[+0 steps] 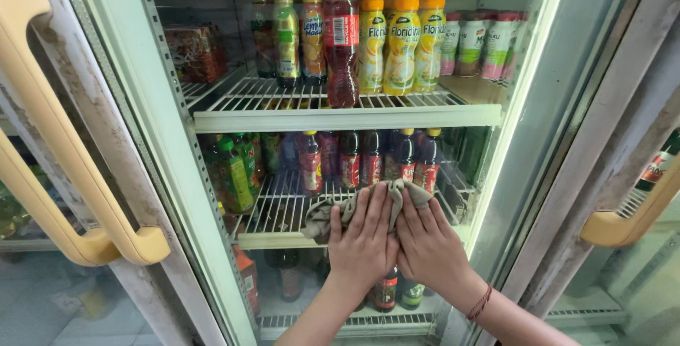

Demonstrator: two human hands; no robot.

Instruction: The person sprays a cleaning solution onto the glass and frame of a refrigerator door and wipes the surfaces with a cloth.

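Both my hands press a grey-brown cloth (333, 211) onto the front of the middle wire shelf (276, 211) of an open drinks fridge. My left hand (363, 236) lies flat on the cloth with its fingers spread. Beside it and touching it, my right hand (428, 243) also lies flat on the cloth, a red string bracelet at its wrist. Just behind the cloth stand dark bottles with yellow caps (404, 155).
The upper shelf (340, 116) carries a tall red bottle (341, 38), yellow juice bottles (400, 45) and small pink-capped bottles (482, 41). Green bottles (234, 172) stand at the middle shelf's left. The open glass door with yellow handles (78, 197) hangs at left; another fridge handle (627, 222) is at right.
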